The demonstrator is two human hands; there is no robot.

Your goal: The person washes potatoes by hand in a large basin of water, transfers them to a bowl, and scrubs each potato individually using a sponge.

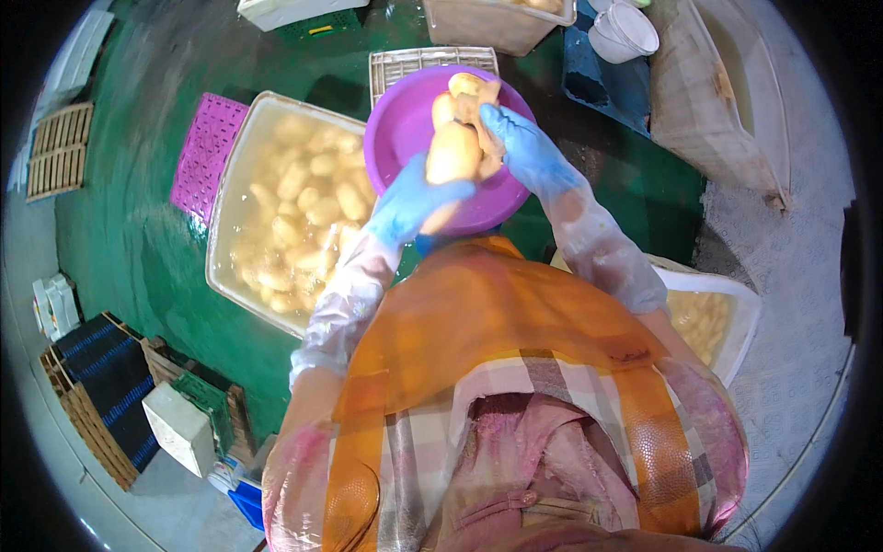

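Observation:
Both my hands wear blue gloves and patterned sleeve covers. A cluster of pale root vegetables (453, 152), with knobbly and rounded parts, is held over a round purple basin (386, 117). My left hand (417, 200) grips its lower end, thumb across the large piece. My right hand (528, 148) holds the brownish pieces on its right side; some of its fingers are hidden. Whether the pieces are joined cannot be told. Left of the basin, a large white tub (219, 228) holds many similar pale root vegetables (296, 207) in cloudy water.
A white crate (433, 58) stands behind the basin, a pink perforated crate (209, 155) beyond the tub. Another white tub (748, 324) with pale pieces is at right. Further off are a plastic bin (483, 27), a white bucket (624, 32) and a large container (703, 103).

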